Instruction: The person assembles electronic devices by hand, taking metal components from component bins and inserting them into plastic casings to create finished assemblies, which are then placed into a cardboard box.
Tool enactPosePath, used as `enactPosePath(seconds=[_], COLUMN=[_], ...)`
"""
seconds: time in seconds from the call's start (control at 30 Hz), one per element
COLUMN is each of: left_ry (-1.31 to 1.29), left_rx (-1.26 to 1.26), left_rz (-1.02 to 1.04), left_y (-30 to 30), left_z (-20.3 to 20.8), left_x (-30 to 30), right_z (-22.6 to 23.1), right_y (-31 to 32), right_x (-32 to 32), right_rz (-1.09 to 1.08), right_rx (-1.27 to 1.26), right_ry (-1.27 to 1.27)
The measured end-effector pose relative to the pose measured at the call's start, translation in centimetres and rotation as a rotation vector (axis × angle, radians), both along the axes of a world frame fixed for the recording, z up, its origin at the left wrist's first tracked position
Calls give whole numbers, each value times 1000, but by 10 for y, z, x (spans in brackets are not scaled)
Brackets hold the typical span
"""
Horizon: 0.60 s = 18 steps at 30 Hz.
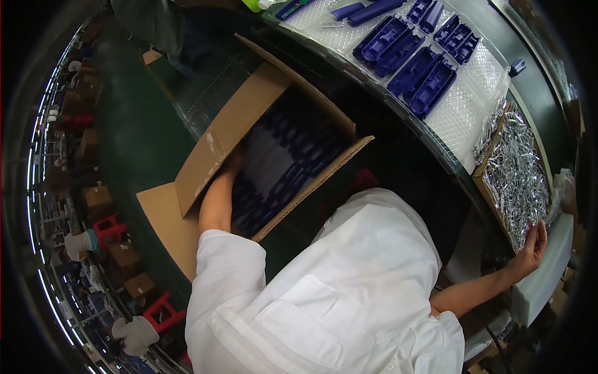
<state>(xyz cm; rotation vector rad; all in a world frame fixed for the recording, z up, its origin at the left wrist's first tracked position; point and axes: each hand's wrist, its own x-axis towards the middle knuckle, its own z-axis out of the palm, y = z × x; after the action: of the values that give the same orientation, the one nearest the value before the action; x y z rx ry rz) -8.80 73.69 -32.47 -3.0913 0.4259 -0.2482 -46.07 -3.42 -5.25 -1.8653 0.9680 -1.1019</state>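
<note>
My left hand [234, 163] reaches down inside an open cardboard box [225, 118] at my left. Shadow and the box flap hide its fingers, so I cannot see whether it holds anything. Rows of dark blue plastic pieces [293, 177] line the box, around a greyish middle area. Far to the right, my right hand [533, 247] is at the near end of a shallow cardboard tray [498, 202] heaped with small shiny metal parts [517, 168]. Its fingers point up, slightly bent and apart, with nothing visible between them.
Several blue plastic housing shells [423, 81] lie on a quilted clear mat [470, 93] on the workbench ahead. A white foam block [545, 274] stands beside my right hand. Red stools [163, 313] and other people are off to the left. Another person [149, 25] stands at the top left.
</note>
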Motion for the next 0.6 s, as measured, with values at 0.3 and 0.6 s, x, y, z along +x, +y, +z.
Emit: enactPosePath(seconds=[0.3,0.6], left_ry=[109,-278], left_rx=[-124,-481], left_rz=[-91,-445], left_y=[-94,-229], left_z=[177,336], left_x=[-101,-185], right_z=[10,64], right_y=[16,132], right_x=[7,46], right_rz=[24,801], right_rx=[10,-162], right_ry=[-149,-319])
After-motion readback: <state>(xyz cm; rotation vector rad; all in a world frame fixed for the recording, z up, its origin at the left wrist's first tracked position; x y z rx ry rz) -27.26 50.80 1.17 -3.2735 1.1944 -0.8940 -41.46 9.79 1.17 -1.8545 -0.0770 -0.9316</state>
